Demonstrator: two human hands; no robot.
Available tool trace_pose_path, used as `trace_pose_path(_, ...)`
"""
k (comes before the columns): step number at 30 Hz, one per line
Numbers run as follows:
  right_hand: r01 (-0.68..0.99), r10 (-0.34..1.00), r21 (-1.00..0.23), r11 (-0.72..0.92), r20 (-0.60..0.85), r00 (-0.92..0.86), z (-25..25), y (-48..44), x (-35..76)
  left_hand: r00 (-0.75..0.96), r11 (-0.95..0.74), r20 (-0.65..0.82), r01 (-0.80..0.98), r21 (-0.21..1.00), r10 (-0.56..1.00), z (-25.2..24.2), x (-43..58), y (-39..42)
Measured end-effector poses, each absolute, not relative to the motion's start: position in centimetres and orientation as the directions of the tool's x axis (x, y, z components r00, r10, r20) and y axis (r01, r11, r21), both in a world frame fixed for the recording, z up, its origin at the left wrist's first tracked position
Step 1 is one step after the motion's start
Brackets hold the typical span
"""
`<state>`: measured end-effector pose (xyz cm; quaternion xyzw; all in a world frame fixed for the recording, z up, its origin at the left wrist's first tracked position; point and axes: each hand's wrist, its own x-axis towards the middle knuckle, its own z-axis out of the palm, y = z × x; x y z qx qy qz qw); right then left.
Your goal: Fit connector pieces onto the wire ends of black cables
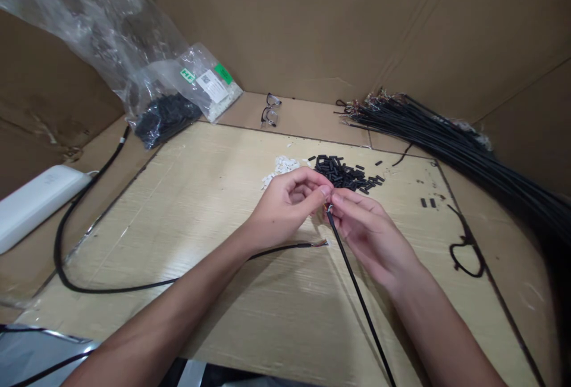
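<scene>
My left hand [285, 205] and my right hand [370, 232] meet over the middle of the wooden board [187, 220], fingertips pinched together on the stripped end of a thin black cable [357, 292]. The cable runs from my fingers down toward the lower edge of the view. Its other end with bare coloured wires [319, 244] lies on the board under my left wrist. Just beyond my fingers sit a heap of small black sleeves [345, 173] and a smaller heap of white connectors [281, 168].
A thick bundle of black cables [446, 137] lies along the right cardboard wall. Plastic bags of parts [165, 110] rest at the back left. A white power strip [35, 203] with its black cord [89, 197] sits at the left. Loose wire loops [466, 253] lie at the right.
</scene>
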<state>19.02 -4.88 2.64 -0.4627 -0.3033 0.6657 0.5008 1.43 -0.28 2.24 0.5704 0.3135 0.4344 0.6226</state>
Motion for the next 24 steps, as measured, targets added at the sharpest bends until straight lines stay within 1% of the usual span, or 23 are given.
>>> trace_pose_path(4, -0.391, 0.951, -0.871, -0.296, -0.308, -0.034, 2.63, -4.98, 18.96, 0.436, -0.040, 0.111, -0.169, 0.985, 0.893, 2.38, 1.42, -0.38)
trace_pose_path(9, -0.387, 0.956, -0.878, -0.282, -0.291, -0.037, 2.84, -5.04, 18.69, 0.434, -0.054, 0.120, -0.161, 0.986, 0.893, 2.23, 1.48, -0.50)
trace_pose_path(13, -0.427, 0.955, -0.855, -0.293, -0.283, -0.088, 3.26, -5.18, 18.56, 0.448, -0.004, 0.089, -0.188, 0.982, 0.889, 2.14, 1.57, -0.54)
trace_pose_path(16, -0.386, 0.950, -0.868, -0.312, -0.275, -0.149, 3.33, -5.31, 18.57, 0.396, -0.005, 0.074, -0.171, 0.985, 0.915, 2.24, 1.60, -0.49)
trace_pose_path(18, -0.341, 0.958, -0.897, -0.282, -0.244, -0.151, 3.22, -5.36, 18.58, 0.352, -0.014, 0.071, -0.160, 0.987, 0.933, 2.29, 1.62, -0.38)
trace_pose_path(20, -0.313, 0.974, -0.923, -0.224, -0.201, -0.105, 3.06, -5.35, 18.54, 0.326, -0.020, 0.071, -0.156, 0.988, 0.943, 2.28, 1.62, -0.25)
trace_pose_path(24, -0.253, 0.995, -0.963, -0.094, -0.095, -0.008, 2.93, -5.37, 18.28, 0.329, -0.018, 0.068, -0.153, 0.988, 0.942, 2.14, 1.57, -0.16)
